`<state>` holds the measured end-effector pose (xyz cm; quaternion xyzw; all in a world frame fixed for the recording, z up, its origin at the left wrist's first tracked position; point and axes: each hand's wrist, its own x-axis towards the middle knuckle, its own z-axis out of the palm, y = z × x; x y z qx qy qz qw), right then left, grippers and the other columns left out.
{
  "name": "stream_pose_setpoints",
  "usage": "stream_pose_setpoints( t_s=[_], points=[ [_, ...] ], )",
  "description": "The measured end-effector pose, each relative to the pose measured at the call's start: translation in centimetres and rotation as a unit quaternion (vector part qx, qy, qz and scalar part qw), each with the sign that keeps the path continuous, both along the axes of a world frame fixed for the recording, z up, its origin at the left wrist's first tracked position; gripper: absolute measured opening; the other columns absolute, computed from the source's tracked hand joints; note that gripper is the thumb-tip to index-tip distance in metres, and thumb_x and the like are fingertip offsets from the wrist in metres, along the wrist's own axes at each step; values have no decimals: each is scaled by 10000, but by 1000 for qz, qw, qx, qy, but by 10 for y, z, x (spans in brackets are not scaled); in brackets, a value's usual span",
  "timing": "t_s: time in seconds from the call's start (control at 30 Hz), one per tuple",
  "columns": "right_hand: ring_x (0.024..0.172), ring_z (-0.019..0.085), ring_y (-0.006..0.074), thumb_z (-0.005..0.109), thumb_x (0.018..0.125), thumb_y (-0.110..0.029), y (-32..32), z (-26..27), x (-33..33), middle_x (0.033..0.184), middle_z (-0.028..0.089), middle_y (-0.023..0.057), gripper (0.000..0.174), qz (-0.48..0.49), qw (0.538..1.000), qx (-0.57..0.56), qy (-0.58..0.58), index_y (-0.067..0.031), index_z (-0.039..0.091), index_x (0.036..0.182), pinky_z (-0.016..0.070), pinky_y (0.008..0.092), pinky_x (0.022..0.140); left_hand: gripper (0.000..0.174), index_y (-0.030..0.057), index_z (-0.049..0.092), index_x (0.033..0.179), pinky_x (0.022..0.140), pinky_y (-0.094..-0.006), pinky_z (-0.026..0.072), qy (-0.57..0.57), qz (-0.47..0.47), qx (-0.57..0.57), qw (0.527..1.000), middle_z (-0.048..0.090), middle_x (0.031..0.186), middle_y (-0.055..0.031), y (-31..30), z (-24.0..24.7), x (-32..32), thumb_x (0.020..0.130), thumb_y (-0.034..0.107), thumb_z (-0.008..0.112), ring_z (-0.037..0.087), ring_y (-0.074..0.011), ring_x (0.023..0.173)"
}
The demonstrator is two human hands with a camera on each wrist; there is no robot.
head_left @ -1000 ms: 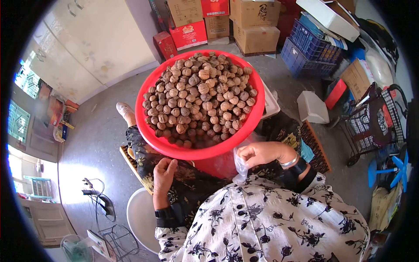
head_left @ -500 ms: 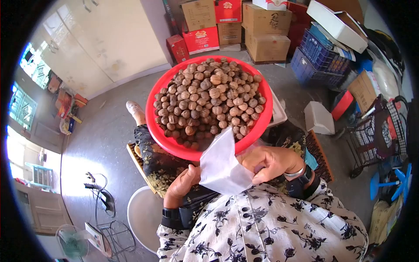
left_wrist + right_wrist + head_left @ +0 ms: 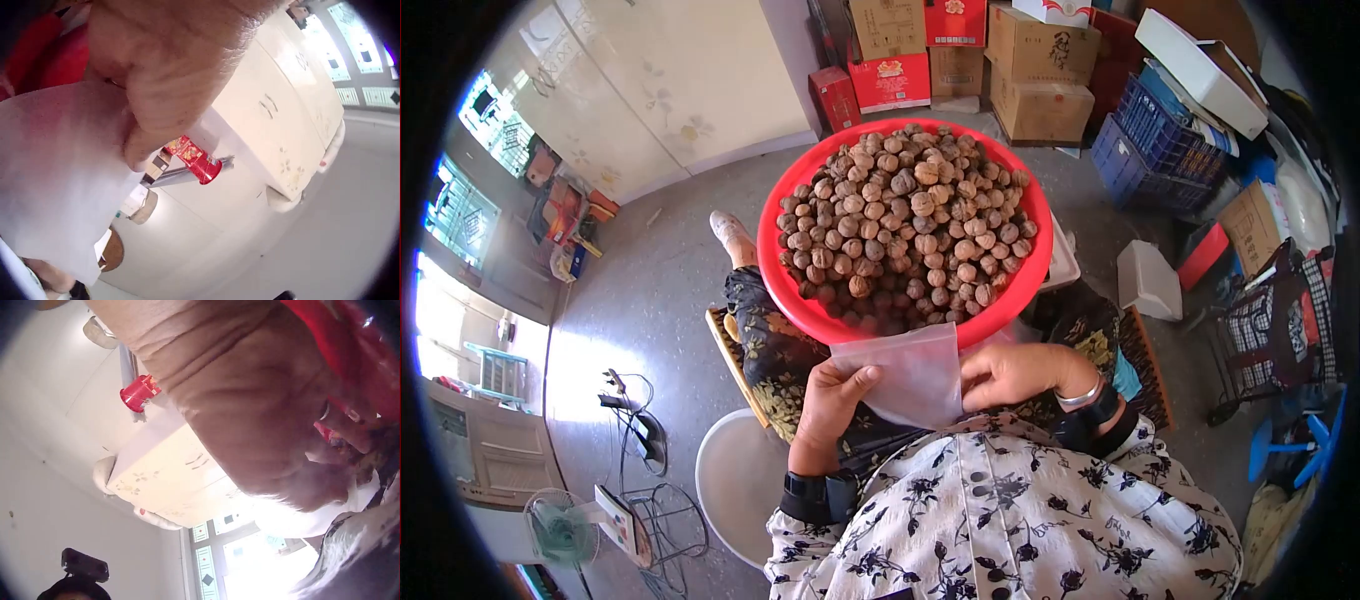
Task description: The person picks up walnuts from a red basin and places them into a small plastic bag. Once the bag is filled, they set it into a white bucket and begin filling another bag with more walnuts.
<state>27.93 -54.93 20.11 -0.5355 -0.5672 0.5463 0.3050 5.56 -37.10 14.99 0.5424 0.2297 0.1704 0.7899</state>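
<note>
We note a translucent plastic bag stretched between both hands, at the near rim of the red basin heaped with walnuts; half a second ago its corner juts up over the nuts, whereas we now find it lower and flatter; the left hand now clamps the left edge, thumb in front; the right hand, fingers curled, keeps gripping the right edge.

Left hand pinching, right hand fingers curled
</note>
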Motion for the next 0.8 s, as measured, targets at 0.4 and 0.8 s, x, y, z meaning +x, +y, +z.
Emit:
stream_pose_setpoints(
  t_s=[0.4, 0.8],
  points=[
    [871, 624, 117, 586, 974, -223, 24, 0, -1, 921, 677, 46, 253, -217, 972, 50, 72, 7, 653, 1053, 495, 265, 784, 226, -5, 636, 1158, 860, -261, 481, 29, -98, 156, 982, 673, 1019, -3, -7, 20, 4, 941, 53, 611, 585, -89, 942],
    [681, 578, 101, 612, 839, -120, 25, 1, -19, 773, 660, 44, 176, -131, 989, -56, -27, 17, 662, 937, 481, 284, 619, 212, 22, 612, 995, 622, -262, 459, 14, 58, 428, 902, 547, 735, -4, -5, 11, 17, 820, 54, 727, 515, -95, 685]
  ],
)
